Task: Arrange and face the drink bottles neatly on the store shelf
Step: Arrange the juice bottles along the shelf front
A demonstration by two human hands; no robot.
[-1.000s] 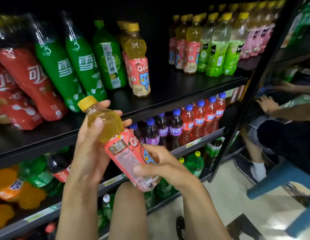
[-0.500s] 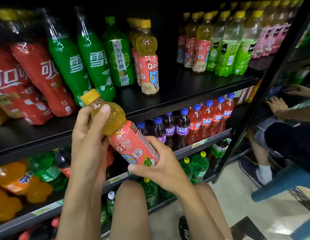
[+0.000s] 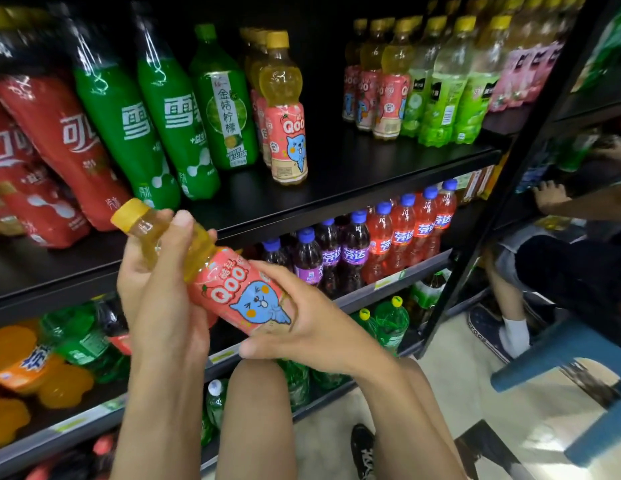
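I hold a Qoo juice bottle (image 3: 233, 289) with a yellow cap and pink label, tilted with its cap up to the left, in front of the black shelf (image 3: 337, 199). My left hand (image 3: 163, 292) grips its neck and upper body. My right hand (image 3: 302, 327) grips its lower end. The label's blue cartoon face points toward me. On the shelf behind, a row of the same Qoo bottles (image 3: 286, 133) stands upright, label forward. Another group of Qoo bottles (image 3: 385, 88) stands further right.
Green soda bottles (image 3: 170, 126) and red cola bottles (image 3: 59, 140) lean at the left. Light green bottles (image 3: 444, 95) stand at the right. Purple and red soda bottles (image 3: 378, 244) fill the lower shelf. Another person (image 3: 562, 265) sits at the right beside a blue stool (image 3: 586, 362).
The bottle has turned in my hands, so the blue cartoon face now points at me. Both hands have kept their grip and stayed in front of the shelf edge.
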